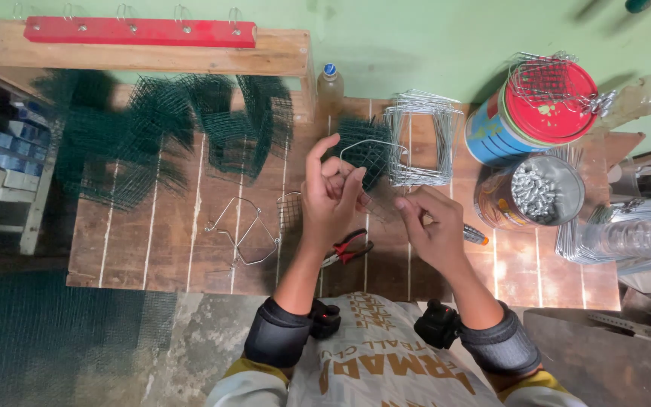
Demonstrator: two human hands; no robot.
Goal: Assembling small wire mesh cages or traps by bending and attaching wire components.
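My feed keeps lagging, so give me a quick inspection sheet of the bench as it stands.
Surface: wooden slat bench, worn.
Job's things: bent wire piece held up by left hand; right hand close beside it, fingers pinched.
Clutter: green mesh, wire frames stack, loose wire frame, red-handled pliers, red-lidded tin, tin of metal bits, bottle.
Hands: bare, dark wrist bands.
Cables: nothing seen.
Surroundings: green wall, red hook rail.

pliers (348, 249) half hidden by left forearm (299, 271)
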